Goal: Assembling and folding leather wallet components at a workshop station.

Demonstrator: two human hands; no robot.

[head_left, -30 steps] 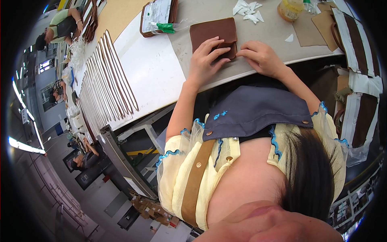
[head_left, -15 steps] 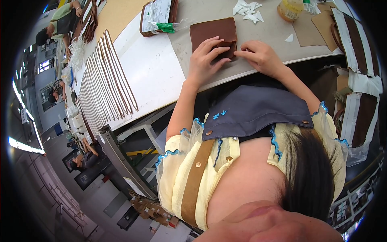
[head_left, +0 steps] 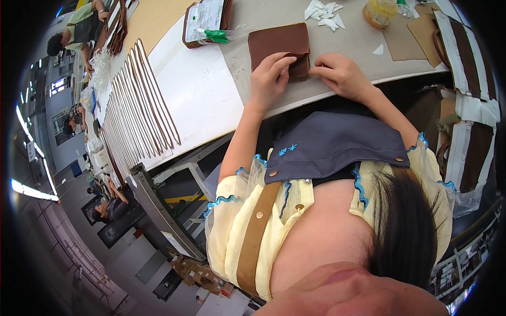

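Observation:
A brown leather piece (head_left: pixel 279 39), squarish with a smaller flap or layer (head_left: pixel 300 67) along its lower right, lies flat near the table's front edge. My left hand (head_left: pixel 268 84) rests over its lower left corner, the fingers curled and drawn toward the thumb; whatever may be between them is hidden. At the lower right edge of the leather is my right hand (head_left: pixel 342 76), its thumb and fingertips pinched together. I cannot make out whether those tips grip the leather edge or something small beside it.
Up and left lies a stack of brown leather pieces (head_left: pixel 228 16) with a paper and green tape. White scraps (head_left: pixel 324 13), a jar of yellowish stuff (head_left: pixel 379 11) and brown sheets (head_left: pixel 403 45) lie beyond. Long thin straps (head_left: pixel 142 100) line the left; wrapped strapped pieces (head_left: pixel 464 52) stand right.
My left hand has drawn its spread fingers in and slid down a little, uncovering more of the leather's lower part. My right hand has shifted slightly right, still pinched.

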